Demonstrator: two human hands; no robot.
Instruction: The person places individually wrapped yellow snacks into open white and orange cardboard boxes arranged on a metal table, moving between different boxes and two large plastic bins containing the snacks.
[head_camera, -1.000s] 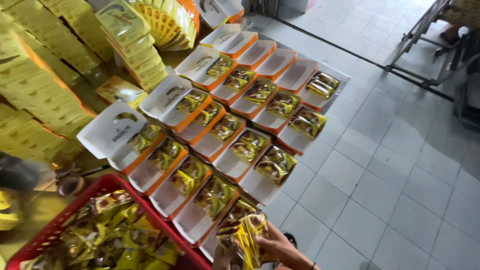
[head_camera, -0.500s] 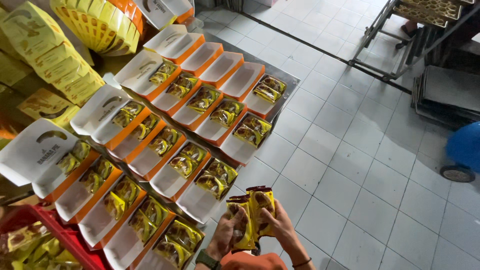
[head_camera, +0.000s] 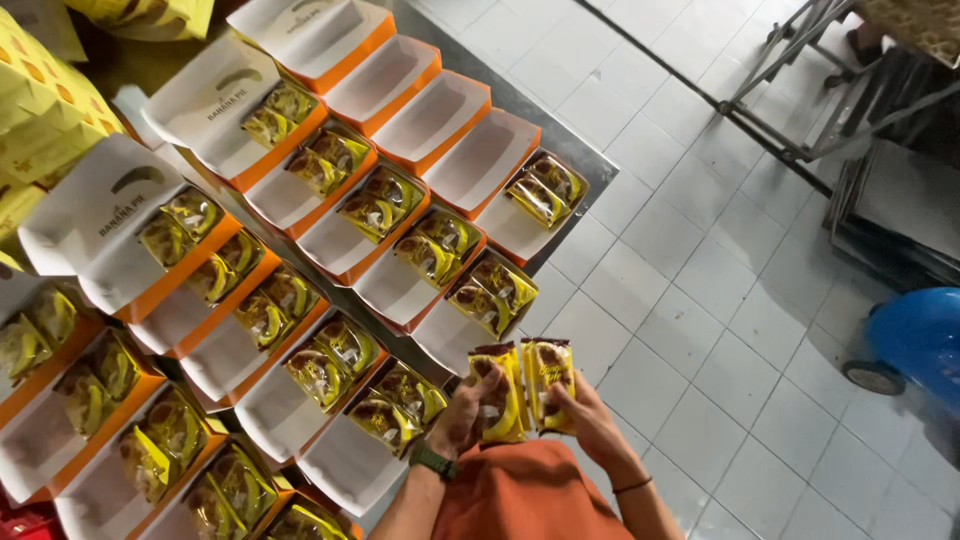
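Observation:
My left hand (head_camera: 462, 418) and my right hand (head_camera: 588, 420) each hold a yellow snack packet, the left packet (head_camera: 502, 390) and the right packet (head_camera: 547, 378) side by side, just off the near right edge of the rows of open boxes. The boxes (head_camera: 350, 220) are white inside and orange outside, standing in rows on a metal table (head_camera: 575, 155). Most hold two yellow packets each. Several boxes in the far row (head_camera: 430, 115) hold nothing. A dark watch sits on my left wrist.
Stacks of folded yellow cartons (head_camera: 45, 120) stand at the far left. White floor tiles (head_camera: 700, 300) spread to the right. A metal rack frame (head_camera: 830, 90) and a blue wheeled tub (head_camera: 915, 335) stand at the right edge.
The view has swung right and away from the red crate of packets. My hands have carried the two packets along the rows toward the far end of the table.

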